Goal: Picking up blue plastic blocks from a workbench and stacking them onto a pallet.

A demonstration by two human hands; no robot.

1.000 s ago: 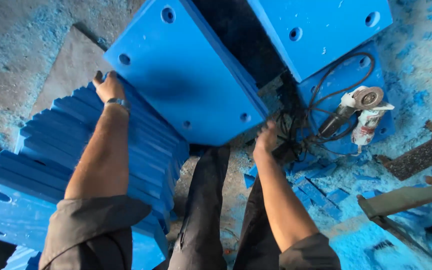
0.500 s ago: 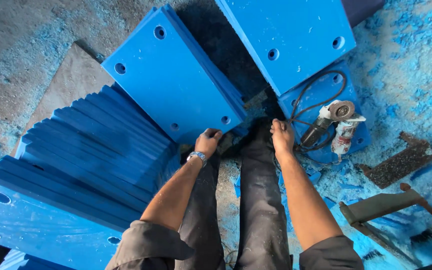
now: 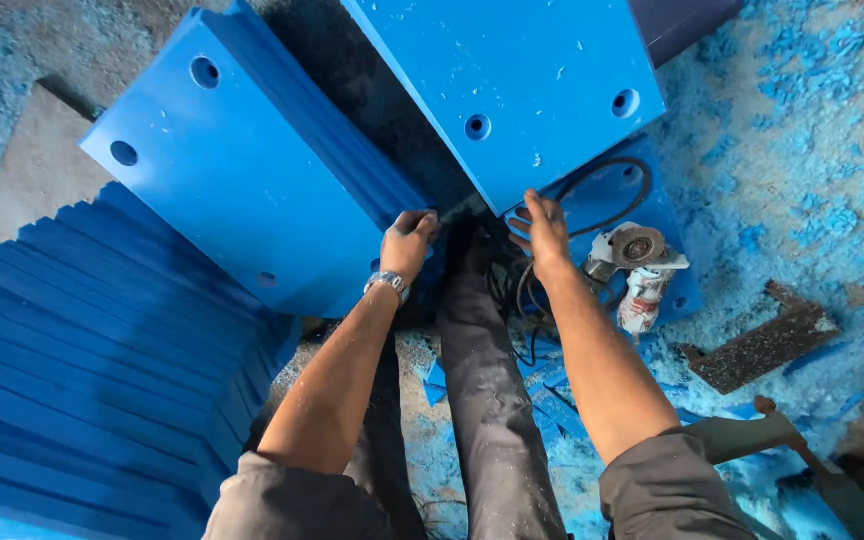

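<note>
A thick blue plastic slab (image 3: pixel 242 170) with round holes leans on a stack of blue slabs (image 3: pixel 82 370) at the left. My left hand (image 3: pixel 408 243), a watch on its wrist, grips the slab's lower right corner. A second blue slab (image 3: pixel 512 80) stands at the top centre. My right hand (image 3: pixel 542 232) touches its bottom edge with fingers spread, right above a black cable (image 3: pixel 522 295). My legs in grey trousers (image 3: pixel 492 400) stand between the arms.
An angle grinder (image 3: pixel 637 265) lies on a flat blue slab (image 3: pixel 672 215) at the right. Blue shavings (image 3: pixel 802 130) cover the floor. A dark flat offcut (image 3: pixel 757 345) lies at the right and a metal tool (image 3: pixel 752 435) at the lower right.
My left hand moved from the stack's top to the leaning slab's lower right corner. My right hand rose from near the cable to the second slab's bottom edge. The view came closer.
</note>
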